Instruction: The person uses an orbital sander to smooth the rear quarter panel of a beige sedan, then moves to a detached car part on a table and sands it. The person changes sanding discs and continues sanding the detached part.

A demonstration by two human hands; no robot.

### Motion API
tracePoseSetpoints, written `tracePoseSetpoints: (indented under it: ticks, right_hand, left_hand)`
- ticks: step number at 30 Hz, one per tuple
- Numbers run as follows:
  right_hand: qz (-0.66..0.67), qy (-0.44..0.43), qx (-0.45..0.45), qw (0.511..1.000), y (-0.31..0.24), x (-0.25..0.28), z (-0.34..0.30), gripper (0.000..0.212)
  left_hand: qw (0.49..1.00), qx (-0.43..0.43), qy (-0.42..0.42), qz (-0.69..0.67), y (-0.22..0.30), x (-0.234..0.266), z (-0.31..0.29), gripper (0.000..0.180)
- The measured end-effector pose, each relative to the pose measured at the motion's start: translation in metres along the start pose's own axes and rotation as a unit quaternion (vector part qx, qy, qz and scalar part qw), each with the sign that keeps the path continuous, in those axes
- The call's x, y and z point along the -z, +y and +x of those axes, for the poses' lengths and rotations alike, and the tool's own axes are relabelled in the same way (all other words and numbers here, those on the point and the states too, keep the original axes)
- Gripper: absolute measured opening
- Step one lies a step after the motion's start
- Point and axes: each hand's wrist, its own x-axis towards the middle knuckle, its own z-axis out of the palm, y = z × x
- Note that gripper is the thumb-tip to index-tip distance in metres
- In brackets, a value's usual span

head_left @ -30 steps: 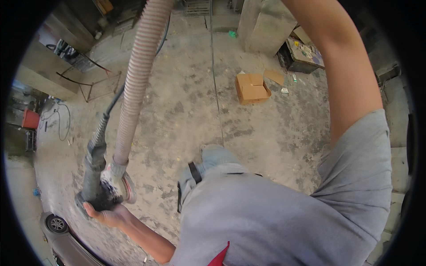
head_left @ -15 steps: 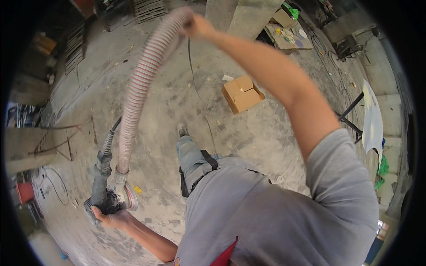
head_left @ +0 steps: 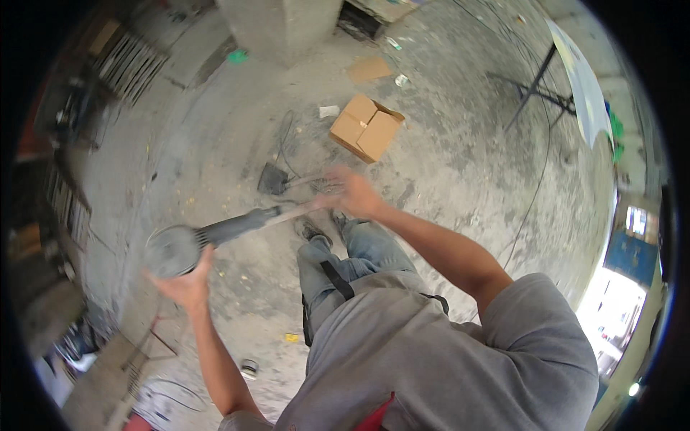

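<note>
A grey power sander (head_left: 230, 228) hangs in front of me, its round head turned up to the left and its dark body stretching to the right. My left hand (head_left: 188, 284) supports the round head from below, thumb against its edge. Alongside the sander's body runs a pale, pinkish hose (head_left: 291, 213), smeared by motion. My right hand (head_left: 356, 192), also blurred, is closed around the hose above my shoes. A dark square piece (head_left: 273, 178) shows just left of that hand; whether it joins the hose I cannot tell.
An opened cardboard box (head_left: 366, 128) sits on the dusty concrete floor ahead. Behind it rises a concrete pillar (head_left: 284, 29). A dark metal stand (head_left: 535, 90) with a pale panel is at the far right. A thin cable (head_left: 535, 205) crosses the floor; a small can (head_left: 249, 368) stands near left.
My right hand has come down from high ahead toward my body, bringing the hose with it. The sander has swung from upright to nearly level, its round head now facing up. My view has shifted.
</note>
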Motion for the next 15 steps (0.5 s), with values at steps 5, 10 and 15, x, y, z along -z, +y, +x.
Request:
tracePoseSetpoints:
  ticks: [5,10,15]
  right_hand:
    - [0.036,0.035,0.103,0.993,-0.035,-0.011,0.029,0.078]
    - [0.147,-0.025,-0.062,0.987,0.051,0.028,0.084,0.058]
    - [0.147,0.047,-0.26,0.953,0.178,-0.008,0.136,0.059]
  left_hand:
    - [0.96,-0.181,-0.207,-0.046,0.072,-0.165,0.03,0.115]
    - [0.882,-0.182,-0.41,-0.146,0.111,-0.298,0.013,0.11]
    - [0.863,-0.164,-0.475,-0.053,0.084,-0.4,-0.025,0.114]
